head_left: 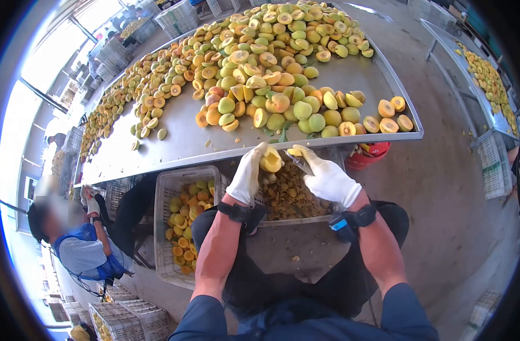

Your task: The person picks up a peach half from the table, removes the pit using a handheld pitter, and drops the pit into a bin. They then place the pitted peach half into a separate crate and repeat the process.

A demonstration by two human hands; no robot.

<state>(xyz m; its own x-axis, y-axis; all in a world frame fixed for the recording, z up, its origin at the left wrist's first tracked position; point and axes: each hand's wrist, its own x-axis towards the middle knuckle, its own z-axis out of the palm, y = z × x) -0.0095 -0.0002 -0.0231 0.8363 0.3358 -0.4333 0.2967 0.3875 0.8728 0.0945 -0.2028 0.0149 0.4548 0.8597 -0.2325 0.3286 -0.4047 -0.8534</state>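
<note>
My left hand (248, 174), in a white glove, is closed around a yellow halved fruit (271, 161) whose cut side shows. To its right, my right hand (326, 177), also gloved in white, grips a small metal tool (297, 160); a yellow bit lies at its fingertips. Both hands are just off the near edge of a metal table (237, 149), above a crate of fruit scraps and pits (291, 196). A large pile of whole and halved fruit (277, 74) covers much of the table.
A white crate of halved fruit (164, 250) stands left of my legs. Under the table's right corner is a red bucket (369, 156). A co-worker (89, 244) sits at the left. Another table with yellow fruit (442, 37) is at the right.
</note>
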